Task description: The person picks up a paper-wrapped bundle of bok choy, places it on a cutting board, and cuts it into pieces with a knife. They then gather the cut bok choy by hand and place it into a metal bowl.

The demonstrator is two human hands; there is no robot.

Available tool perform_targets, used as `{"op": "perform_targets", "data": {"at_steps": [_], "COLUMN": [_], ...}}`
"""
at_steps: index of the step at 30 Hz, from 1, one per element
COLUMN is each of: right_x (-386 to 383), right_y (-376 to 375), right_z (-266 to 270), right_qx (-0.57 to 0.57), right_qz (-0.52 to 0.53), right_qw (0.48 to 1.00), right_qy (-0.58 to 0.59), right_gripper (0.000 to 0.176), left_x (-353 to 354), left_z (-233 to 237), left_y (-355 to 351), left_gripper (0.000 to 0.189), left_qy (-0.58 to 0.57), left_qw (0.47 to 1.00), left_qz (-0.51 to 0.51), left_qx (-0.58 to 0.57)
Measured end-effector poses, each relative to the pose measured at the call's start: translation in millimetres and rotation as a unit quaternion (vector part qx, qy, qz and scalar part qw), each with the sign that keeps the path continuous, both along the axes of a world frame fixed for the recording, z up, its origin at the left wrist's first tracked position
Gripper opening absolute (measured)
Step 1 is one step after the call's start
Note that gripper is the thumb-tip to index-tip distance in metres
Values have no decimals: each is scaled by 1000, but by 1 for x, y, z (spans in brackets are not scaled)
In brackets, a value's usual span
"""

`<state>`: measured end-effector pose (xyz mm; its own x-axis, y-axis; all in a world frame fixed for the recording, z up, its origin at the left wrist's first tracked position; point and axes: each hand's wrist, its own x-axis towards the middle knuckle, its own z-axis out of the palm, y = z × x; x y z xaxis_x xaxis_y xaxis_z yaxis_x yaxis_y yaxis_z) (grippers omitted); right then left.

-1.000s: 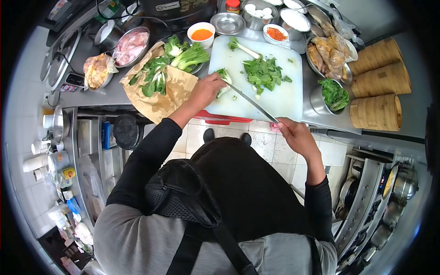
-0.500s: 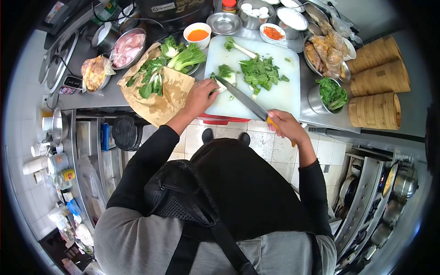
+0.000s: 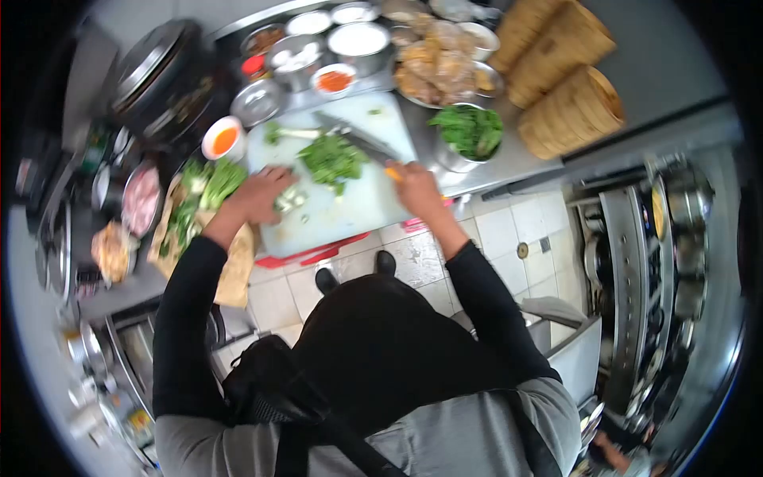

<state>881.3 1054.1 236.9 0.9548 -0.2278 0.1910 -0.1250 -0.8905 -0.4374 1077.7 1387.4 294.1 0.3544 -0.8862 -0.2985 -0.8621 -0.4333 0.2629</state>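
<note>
My right hand (image 3: 418, 191) is closed round the yellow handle of a large kitchen knife (image 3: 367, 141). Its blade points to the far left, over the board beside a pile of chopped green leaves (image 3: 332, 161). My left hand (image 3: 266, 193) is at the left side of the white cutting board (image 3: 358, 205), its bent fingers against cut pale bok choy stems (image 3: 291, 197). Slight blur hides its exact grip. Behind the leaf pile lies a bok choy stalk (image 3: 298, 133). Uncut bok choy (image 3: 218, 184) rests left of the board on brown paper (image 3: 234, 274).
Along the back stand a bowl of orange liquid (image 3: 224, 140), a bowl of chopped orange bits (image 3: 333, 81) and a pot of eggs (image 3: 294, 62). To the right are a pot of greens (image 3: 467, 137) and bamboo steamers (image 3: 572, 111). Another person (image 3: 624, 457) appears at lower right.
The view has turned and shifted. The knife has moved away from my left hand, across to the far side of the leaf pile. My left hand stays by the stems, now in cut pieces.
</note>
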Motion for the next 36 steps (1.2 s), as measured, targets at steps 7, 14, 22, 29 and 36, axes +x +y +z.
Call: {"op": "perform_targets", "data": {"at_steps": [7,14,22,29,36], "right_x": [-76,-121,-100,-186,-122], "right_y": [-69,-139,-135,-99,-26], "right_z": [50,28,19,-5,15], "right_qx": [116,269,313,315,235], "right_qz": [-97,-244,-265,-201,-71], "right_qw": [969,920,896,917,967], "right_qy": [-193,-151,-167,-136,-69], "right_gripper": [32,27,35,23,17], "left_x": [-23,-43,-81,-110,-57], "left_z": [-25,108,48,52,-15], "left_y": [24,-184,-404,-246,82], "left_gripper": [57,50,56,35,22], "left_qy": [89,22,-74,93,85], "left_qw": [964,953,949,877,785], "left_qz": [140,-34,-222,-196,449], "left_qx": [-207,-300,-210,-428,-417]}}
